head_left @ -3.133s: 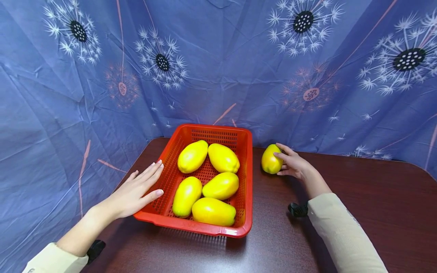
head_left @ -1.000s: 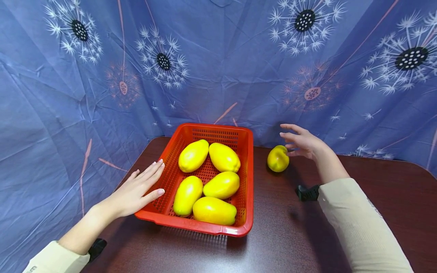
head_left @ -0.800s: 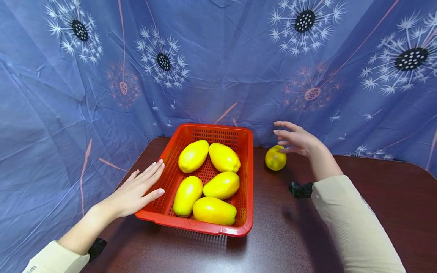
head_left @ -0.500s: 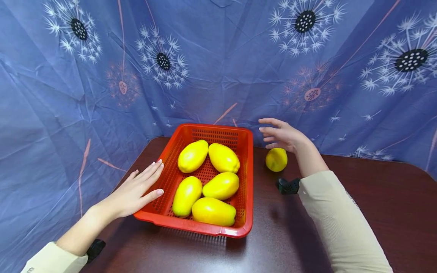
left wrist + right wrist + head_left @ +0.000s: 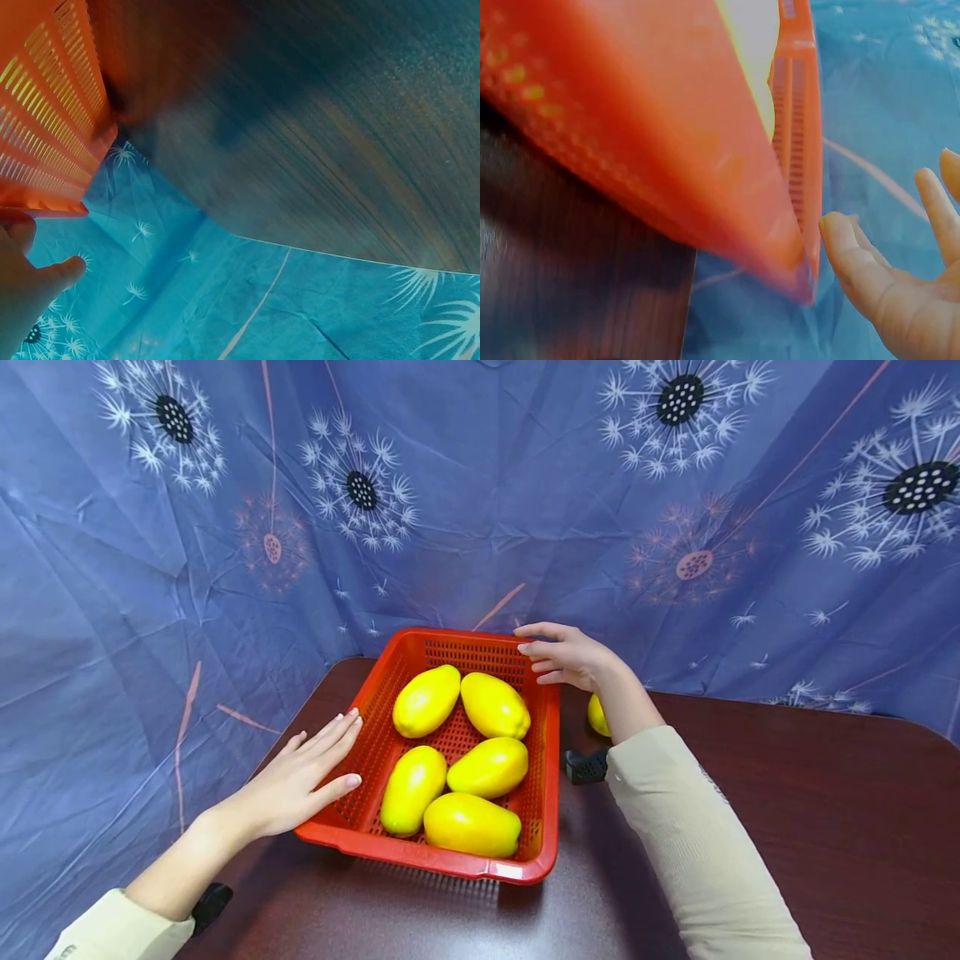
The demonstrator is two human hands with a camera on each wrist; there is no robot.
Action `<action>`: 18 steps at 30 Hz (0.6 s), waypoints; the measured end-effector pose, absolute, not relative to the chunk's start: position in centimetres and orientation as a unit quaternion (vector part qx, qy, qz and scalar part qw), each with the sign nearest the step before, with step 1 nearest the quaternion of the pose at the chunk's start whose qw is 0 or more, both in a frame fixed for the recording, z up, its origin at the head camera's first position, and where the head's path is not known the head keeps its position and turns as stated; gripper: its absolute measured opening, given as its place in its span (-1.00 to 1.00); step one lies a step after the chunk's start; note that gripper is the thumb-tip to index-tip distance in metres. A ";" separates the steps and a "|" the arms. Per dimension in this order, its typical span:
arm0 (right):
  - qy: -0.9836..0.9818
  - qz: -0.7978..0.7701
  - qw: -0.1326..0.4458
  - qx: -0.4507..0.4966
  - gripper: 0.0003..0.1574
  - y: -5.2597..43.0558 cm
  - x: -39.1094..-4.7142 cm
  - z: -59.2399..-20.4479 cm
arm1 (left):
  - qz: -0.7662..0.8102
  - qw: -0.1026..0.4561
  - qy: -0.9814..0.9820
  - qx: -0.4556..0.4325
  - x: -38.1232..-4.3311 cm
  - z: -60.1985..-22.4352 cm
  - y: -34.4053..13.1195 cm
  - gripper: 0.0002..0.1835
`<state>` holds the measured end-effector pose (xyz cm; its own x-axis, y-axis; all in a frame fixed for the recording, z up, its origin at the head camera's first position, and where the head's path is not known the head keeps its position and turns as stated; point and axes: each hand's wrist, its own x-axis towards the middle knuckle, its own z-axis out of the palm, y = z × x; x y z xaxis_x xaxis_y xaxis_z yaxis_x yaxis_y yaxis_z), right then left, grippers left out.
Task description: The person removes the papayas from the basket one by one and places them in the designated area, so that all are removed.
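Observation:
A red plastic basket [image 5: 550, 827] with slotted walls stands on the dark table, holding several smooth yellow oblong fruits [image 5: 470, 824], papaya-like in shape. My left hand [image 5: 296, 785] lies with straight, spread fingers along its left rim; the left wrist view shows the thumb and one finger by the basket wall. At the far right corner, my right hand [image 5: 566, 660] hovers with loosely bent fingers and holds nothing. In the right wrist view its fingers [image 5: 847, 247] are apart, close by that corner. One more yellow fruit [image 5: 597, 717] sits on the table behind my right wrist, mostly hidden.
A blue curtain [image 5: 480, 485] with dandelion prints hangs right behind the table's far edge and along the left side. The brown tabletop [image 5: 810, 793] extends to the right of the basket. Black wrist devices [image 5: 585, 767] are strapped under both cuffs.
My right hand has let go of the loose fruit, risen, and swung left over to the basket's far right corner. That fruit stays on the table, turned differently. My left hand has not moved.

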<state>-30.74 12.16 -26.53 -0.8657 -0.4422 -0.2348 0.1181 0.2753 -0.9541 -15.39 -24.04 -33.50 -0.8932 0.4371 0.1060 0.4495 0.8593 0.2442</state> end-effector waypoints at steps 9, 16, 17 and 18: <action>0.749 -0.613 0.233 -0.092 -0.33 9.4 -30.8 -26.9 | -0.132 0.026 -0.964 -0.227 -15.3 -33.6 -24.0 -0.23; 0.763 -0.602 0.226 -0.061 -0.34 8.4 -31.0 -27.5 | -0.128 0.037 -0.964 -0.231 -15.3 -33.5 -23.9 -0.25; 0.766 -0.600 0.225 -0.056 -0.34 8.3 -31.1 -27.7 | -0.128 0.038 -0.964 -0.232 -15.3 -33.5 -23.8 -0.25; 0.768 -0.598 0.224 -0.049 -0.35 8.3 -31.1 -27.8 | -0.129 0.038 -0.963 -0.233 -15.3 -33.5 -23.7 -0.25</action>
<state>-31.11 8.27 -27.80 -0.8947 -0.3436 -0.2856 0.1929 0.2795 -0.9406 -15.31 -23.73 -33.47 -0.8882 0.4396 0.1336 0.4592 0.8579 0.2305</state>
